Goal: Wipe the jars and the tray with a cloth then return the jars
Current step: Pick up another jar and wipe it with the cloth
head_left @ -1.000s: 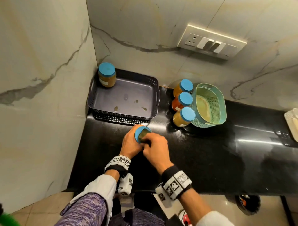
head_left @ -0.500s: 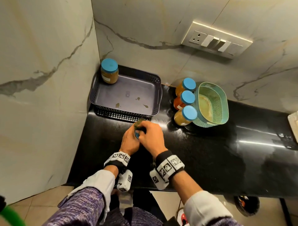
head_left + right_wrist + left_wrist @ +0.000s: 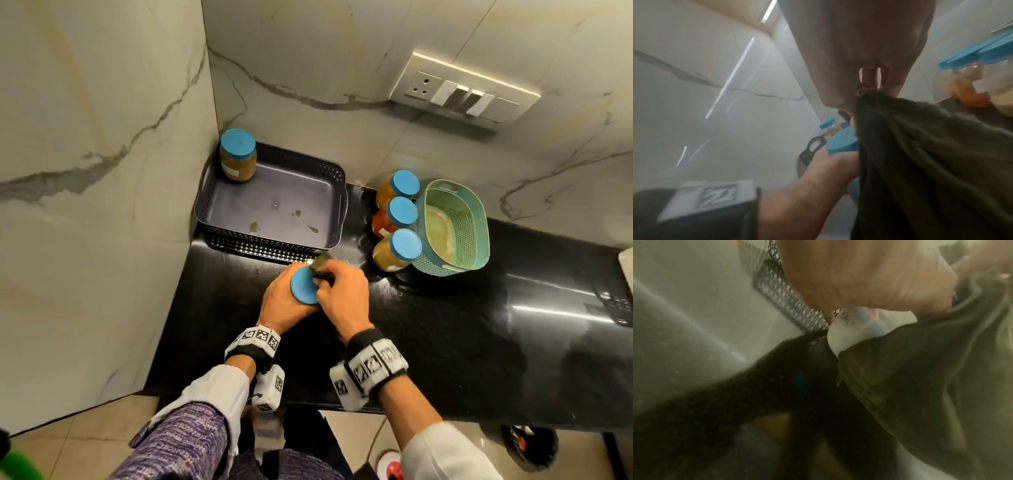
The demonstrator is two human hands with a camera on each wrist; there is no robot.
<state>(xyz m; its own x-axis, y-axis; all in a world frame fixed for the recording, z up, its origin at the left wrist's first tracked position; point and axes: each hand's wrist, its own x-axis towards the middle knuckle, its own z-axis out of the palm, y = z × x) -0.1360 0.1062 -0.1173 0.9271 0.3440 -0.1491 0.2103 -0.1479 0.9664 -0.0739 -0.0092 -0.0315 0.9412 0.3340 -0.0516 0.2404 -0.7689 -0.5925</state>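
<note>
My left hand [image 3: 286,301] grips a blue-lidded jar [image 3: 304,285] over the black counter, just in front of the tray. A white label on that jar [image 3: 846,331] reads SALT. My right hand [image 3: 342,294] grips an olive cloth [image 3: 320,263] and presses it against the jar's right side; the cloth [image 3: 920,154] hangs down from that hand. The dark grey tray [image 3: 219,205] stands in the corner with brown spots on its floor and one jar [image 3: 238,159] in its far left corner. Three more blue-lidded jars [image 3: 399,210] stand in a row right of the tray.
A teal basket [image 3: 479,219] stands right of the three jars. Marble walls [image 3: 102,171] close the corner at the left and back, with a switch plate [image 3: 462,92] on the back wall. The counter's front edge [image 3: 308,404] runs just behind my wrists.
The jar has turned in my hands: half a second ago my hands covered the lid, now the lid faces up and the cloth is at its far right side.
</note>
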